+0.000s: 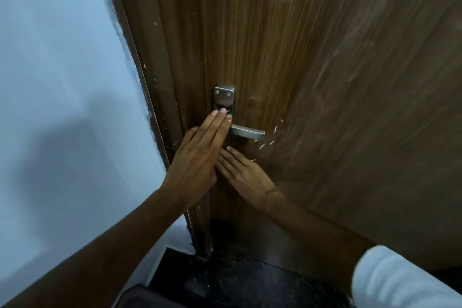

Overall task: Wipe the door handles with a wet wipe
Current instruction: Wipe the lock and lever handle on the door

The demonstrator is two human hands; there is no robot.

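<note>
nearest the lens is a rolled white sleeve on the right arm, low in the corner, and the bare left forearm crossing up from the other side. both arms reach to a brown wooden door set in a dark frame beside a pale blue wall.

the left hand lies flat, its fingers straight and pressed together, the tips resting on the lower part of the metal backplate. the door handle juts out just to the right of those fingertips, its lever pointing away from the frame. the right hand sits below the lever, palm to the door, fingers stretched and slightly spread, touching the side of the left hand.

neither hand grips anything that shows; both are flat and open. no wet wipe is visible. it may be hidden under a palm, but the view does not settle that.

the flat pose reads as pressing against the door and plate, perhaps to steady the door or to rub the metal with something thin held under the fingers. the lever itself looks untouched at this moment, so the wiping of the handle appears at an early stage or between strokes. dark floor shows beneath the hands, at the foot of the door.
</note>
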